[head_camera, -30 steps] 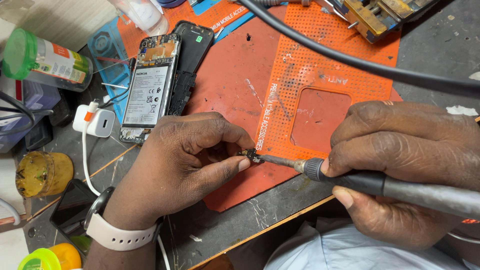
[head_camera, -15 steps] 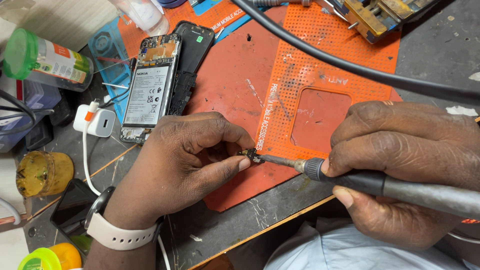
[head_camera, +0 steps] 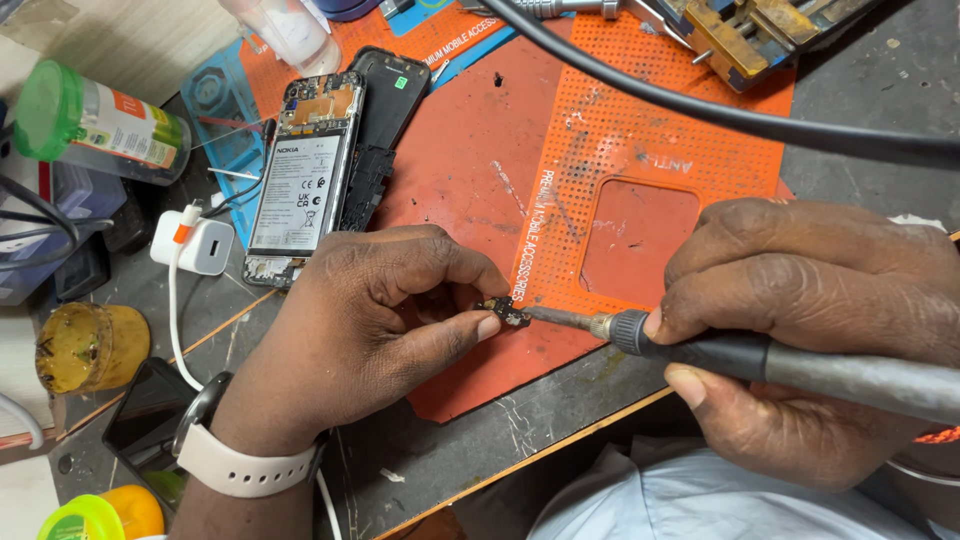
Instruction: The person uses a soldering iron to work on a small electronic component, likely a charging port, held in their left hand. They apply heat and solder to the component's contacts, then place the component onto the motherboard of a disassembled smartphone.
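The orange repair mat [head_camera: 620,130] looks like matt rubber or silicone, dotted with small holes across its right part and smudged with dark stains toward its middle. Under it the grey worktop [head_camera: 470,450] is dull, scratched and scuffed, with a pale wooden strip along its near edge. The soldering iron [head_camera: 760,355] has a matt black, rubbery grip, a shiny metal collar and a dull, burnt-looking metal tip. The small circuit board [head_camera: 508,314] is dark with tiny glinting metal spots. The opened phone [head_camera: 305,175] shows a glossy paper-like battery label. The wristband [head_camera: 245,465] is smooth, matt, pale rubber. The charger plug [head_camera: 203,245] is glossy white plastic.
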